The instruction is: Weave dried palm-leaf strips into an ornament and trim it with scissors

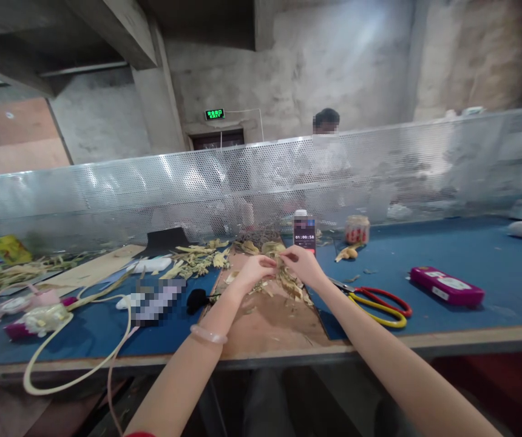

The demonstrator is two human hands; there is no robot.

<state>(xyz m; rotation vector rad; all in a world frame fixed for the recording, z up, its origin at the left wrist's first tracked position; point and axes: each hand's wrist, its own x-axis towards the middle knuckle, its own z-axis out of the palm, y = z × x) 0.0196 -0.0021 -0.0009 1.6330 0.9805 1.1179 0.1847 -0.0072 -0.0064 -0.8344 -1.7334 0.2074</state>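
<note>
Bare forearms [188, 379] are extended from the near edge of the head view, the left wrist being ringed by a pale bracelet [209, 334]. Above a brown board [279, 328], the left hand [257, 268] and right hand [301, 262] are brought close together. Dried leaves [292, 283] are spread on the board beneath and between them. The fingers of both hands are drawn in narrow; whether a scrap is pinched cannot be told at this size. To the right, scissors [355, 294] with red and yellow handles are laid beside the right forearm, and a purple box [445, 286] is placed farther right. Just beyond the hands, a phone [305, 235] is stood upright, displaying 01:00:58; a jar [357, 230] is set to its right. To the left, a black ball [196, 301], more leaves [201, 260] and a looped cable [45, 391] are seen. The blue table [479, 243] is bounded on its far side by a mesh panel [252, 170], behind which a person [327, 152] is partly shown.
</note>
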